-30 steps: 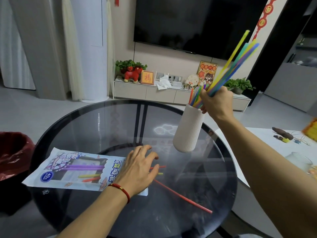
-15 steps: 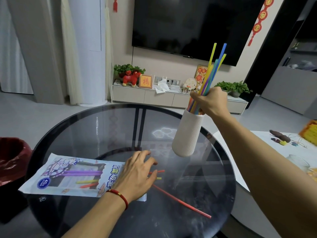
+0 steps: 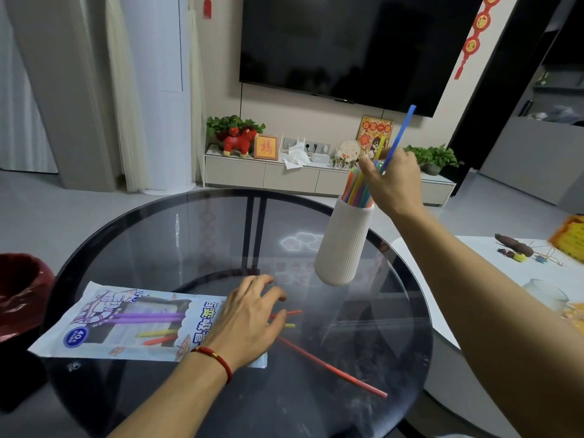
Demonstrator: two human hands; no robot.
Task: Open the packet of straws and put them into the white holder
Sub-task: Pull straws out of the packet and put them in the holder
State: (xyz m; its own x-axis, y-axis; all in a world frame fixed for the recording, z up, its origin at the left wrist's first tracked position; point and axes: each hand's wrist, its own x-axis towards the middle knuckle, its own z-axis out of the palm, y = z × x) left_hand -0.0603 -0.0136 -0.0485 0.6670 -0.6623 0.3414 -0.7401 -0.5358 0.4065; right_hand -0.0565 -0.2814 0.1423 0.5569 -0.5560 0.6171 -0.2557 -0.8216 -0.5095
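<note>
My right hand [image 3: 393,181] pinches a blue straw [image 3: 398,137] above the white holder [image 3: 344,245], which is already stuffed with straws. Left hand [image 3: 249,320] lies spread flat on the packet [image 3: 126,324]. Risk: nudging the tall holder topples it, and the loose red straw [image 3: 331,368] rolls off the glass table [image 3: 158,241].
</note>
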